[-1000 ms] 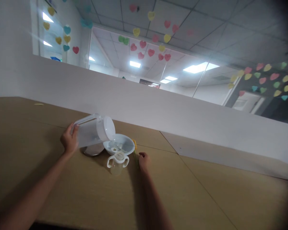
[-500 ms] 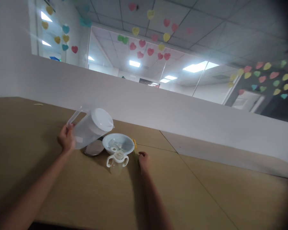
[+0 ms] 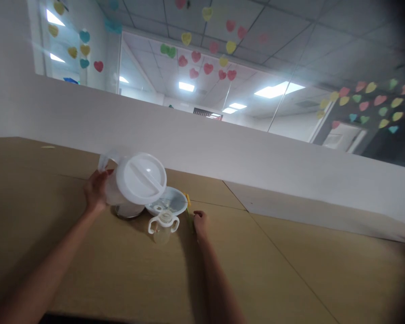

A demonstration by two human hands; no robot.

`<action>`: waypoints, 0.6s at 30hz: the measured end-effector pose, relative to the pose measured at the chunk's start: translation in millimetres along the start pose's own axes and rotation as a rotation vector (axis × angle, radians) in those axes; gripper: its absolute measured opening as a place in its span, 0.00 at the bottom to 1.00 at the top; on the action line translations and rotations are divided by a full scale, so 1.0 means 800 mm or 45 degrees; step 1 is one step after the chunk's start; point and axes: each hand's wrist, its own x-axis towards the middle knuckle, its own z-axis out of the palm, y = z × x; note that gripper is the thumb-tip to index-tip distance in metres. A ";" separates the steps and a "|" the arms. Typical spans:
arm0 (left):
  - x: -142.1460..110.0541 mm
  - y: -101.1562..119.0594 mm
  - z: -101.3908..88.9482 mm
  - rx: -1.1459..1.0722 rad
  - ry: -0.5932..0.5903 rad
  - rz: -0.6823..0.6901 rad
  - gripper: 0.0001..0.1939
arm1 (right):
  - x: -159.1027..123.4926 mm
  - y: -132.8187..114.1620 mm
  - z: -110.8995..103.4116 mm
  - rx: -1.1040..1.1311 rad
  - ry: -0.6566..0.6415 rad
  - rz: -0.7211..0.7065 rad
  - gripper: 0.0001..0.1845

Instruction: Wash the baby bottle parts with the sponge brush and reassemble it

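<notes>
My left hand (image 3: 96, 191) grips a translucent white pitcher (image 3: 141, 180) on its handle side. The pitcher is tilted to the right, its round white lid leaning over the left part of a pale bowl (image 3: 177, 202). Several clear and white small parts lie in the bowl. In front of it stands a clear baby bottle (image 3: 162, 231) with two white handles, its top uncapped. My right hand (image 3: 201, 224) rests on the table with curled fingers, beside a thin green-and-yellow object (image 3: 188, 202); no thing shows in its grip.
A round, shiny flat plate-like object (image 3: 130, 210) lies under the pitcher, partly hidden. The wooden table (image 3: 273, 279) meets a white wall (image 3: 202, 144) behind. A small pale scrap (image 3: 47, 147) lies at the far left. Above the wall is glass with heart stickers.
The pitcher has tipped further and swung right, so its lid faces me and covers part of the bowl. My right hand stays nearly in place. The view has shifted slightly.
</notes>
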 end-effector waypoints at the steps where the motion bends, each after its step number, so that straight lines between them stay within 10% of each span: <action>1: -0.002 0.002 0.002 -0.058 0.019 0.000 0.19 | 0.000 0.000 0.000 -0.002 -0.002 0.005 0.18; 18: -0.010 0.015 0.006 -0.284 -0.024 -0.128 0.27 | 0.005 0.002 0.001 -0.028 -0.009 0.026 0.16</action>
